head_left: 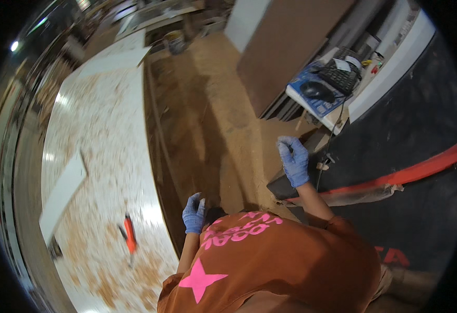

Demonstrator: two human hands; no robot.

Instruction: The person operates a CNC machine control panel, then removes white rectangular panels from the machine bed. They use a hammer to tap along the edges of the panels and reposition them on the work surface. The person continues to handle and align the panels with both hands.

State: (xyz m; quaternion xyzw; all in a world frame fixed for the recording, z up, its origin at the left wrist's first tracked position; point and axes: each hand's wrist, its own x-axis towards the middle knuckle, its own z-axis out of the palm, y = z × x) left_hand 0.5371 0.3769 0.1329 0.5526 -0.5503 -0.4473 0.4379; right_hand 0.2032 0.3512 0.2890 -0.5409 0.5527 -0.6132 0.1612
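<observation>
Both hands were free: the gloved left hand (193, 214) hung just beside the edge of the long white table (108, 120), fingers loosely bent, and the gloved right hand (293, 160) was raised near the black machine (380, 125) with the red stripe, thumb and fingers curled around nothing visible. The step in hand looked like an empty-handed stance between table and machine, with no piece being worked. Any pick-up from the table would have called for the left hand to cross its edge and spread its fingers.

The table stood on the person's left, strewn with sawdust (103, 287). On it lay one red-handled tool (130, 235), perhaps a screwdriver; blur left that unsure. There were two loose white pieces there: one narrow strip (64, 195) at the left edge and one broad sheet (116, 60) toward the far end. By the machine were one keyboard (338, 73) and one mouse (316, 91); beyond, one bucket (174, 44) and one large brown panel (286, 47).
</observation>
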